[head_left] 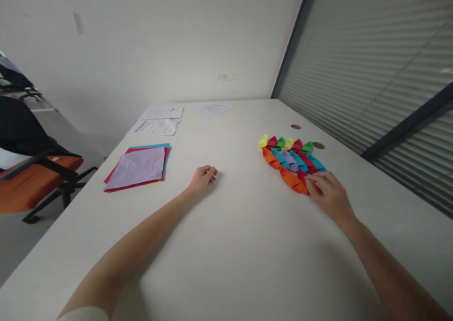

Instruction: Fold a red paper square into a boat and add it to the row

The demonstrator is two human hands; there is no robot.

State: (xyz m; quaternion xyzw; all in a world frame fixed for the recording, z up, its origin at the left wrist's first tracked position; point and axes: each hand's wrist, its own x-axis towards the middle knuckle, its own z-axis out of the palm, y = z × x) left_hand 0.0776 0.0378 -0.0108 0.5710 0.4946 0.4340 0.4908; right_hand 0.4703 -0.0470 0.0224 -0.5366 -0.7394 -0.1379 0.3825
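Note:
Over at the right of the table, my right hand has its thumb and fingers closed on a red folded paper piece at the near end of a group of folded papers. Beside it lies an orange folded paper piece. Behind are rows of similar pieces, among them a purple one, a blue one and a yellow one. My left hand rests on the tabletop near the middle, its fingers curled in, and I see nothing in it.
A stack of coloured paper sheets, purple on top, lies at the left of the white table. Printed papers lie farther back. Round holes pierce the right side near the blinds. An orange chair stands left.

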